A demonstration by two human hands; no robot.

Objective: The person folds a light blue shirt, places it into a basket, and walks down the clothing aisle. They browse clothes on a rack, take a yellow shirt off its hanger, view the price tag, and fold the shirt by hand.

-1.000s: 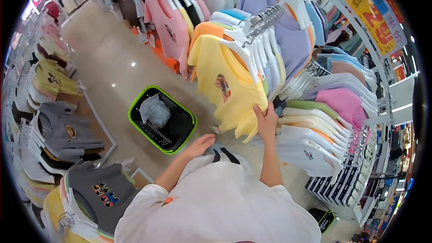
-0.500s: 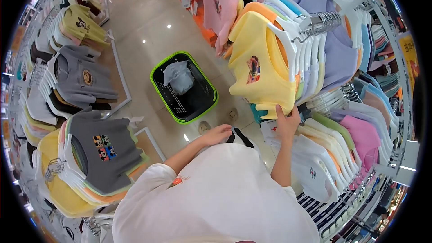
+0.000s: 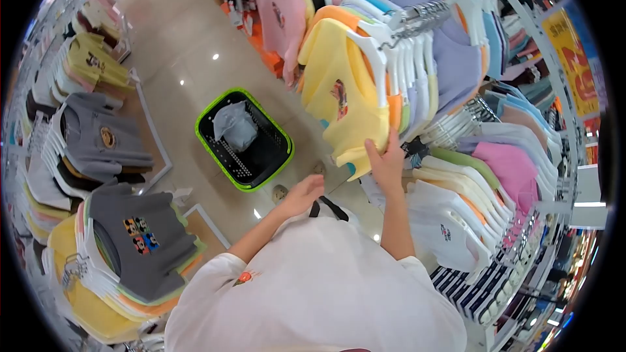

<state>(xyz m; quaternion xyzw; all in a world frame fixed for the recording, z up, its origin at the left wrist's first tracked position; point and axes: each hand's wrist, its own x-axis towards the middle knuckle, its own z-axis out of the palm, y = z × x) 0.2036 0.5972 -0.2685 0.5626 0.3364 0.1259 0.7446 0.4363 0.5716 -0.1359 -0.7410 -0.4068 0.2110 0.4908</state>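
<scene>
A yellow shirt (image 3: 339,88) with a small printed figure hangs at the front of a rack, on a white hanger. My right hand (image 3: 388,164) grips its lower right edge, thumb in front and fingers partly hidden behind the cloth. Lower and to the left, my left hand (image 3: 304,195) is in front of my body, fingers stretched out and holding nothing. A black basket (image 3: 261,168) with a green rim stands on the floor beyond it, with a grey-white bundle (image 3: 236,126) inside.
Pink (image 3: 277,16) and lilac (image 3: 450,58) shirts hang around the yellow one. White shirts (image 3: 443,225) hang at the right, above a stack of dark boxes. Grey shirts (image 3: 140,241) line the left side. A yellow sign (image 3: 570,62) is at the upper right.
The view has swung back and forth, shifting the racks and basket in it. My right hand stays at the yellow shirt's edge. My left hand remains in front of my body.
</scene>
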